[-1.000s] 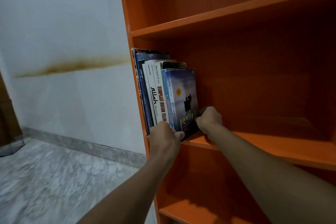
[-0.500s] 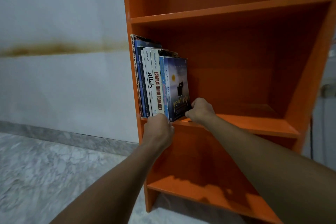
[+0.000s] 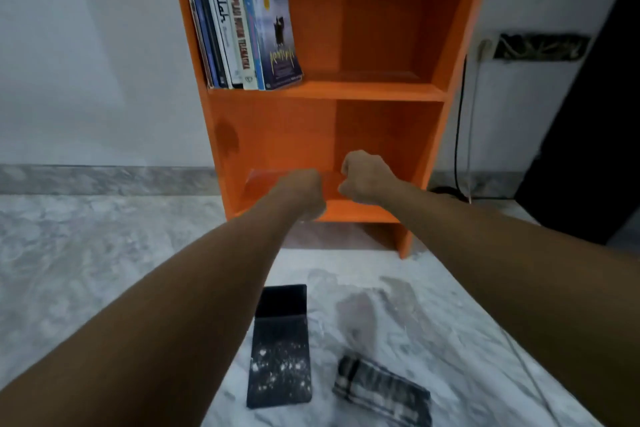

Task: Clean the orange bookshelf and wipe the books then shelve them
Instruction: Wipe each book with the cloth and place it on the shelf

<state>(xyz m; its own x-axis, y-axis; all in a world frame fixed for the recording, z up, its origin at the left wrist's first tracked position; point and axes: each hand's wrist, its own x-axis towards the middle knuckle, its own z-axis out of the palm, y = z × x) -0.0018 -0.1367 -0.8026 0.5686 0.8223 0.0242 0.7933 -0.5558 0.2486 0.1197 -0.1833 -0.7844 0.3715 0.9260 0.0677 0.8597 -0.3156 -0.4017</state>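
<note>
Left hand [image 3: 304, 192] and right hand [image 3: 363, 177] were both curled into fists, holding nothing as far as the blur showed, by the orange bookshelf [image 3: 346, 92] low shelf. The books [image 3: 242, 17] stood far left one shelf up. The end one leaned unpropped, so a bump could tip it. One spine read "Allah".

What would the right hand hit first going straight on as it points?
Probably the back panel of the orange wooden bookshelf's lowest compartment: the right hand points into that bay with nothing visible between. Depth is unclear; the bottom board could come first.
</note>
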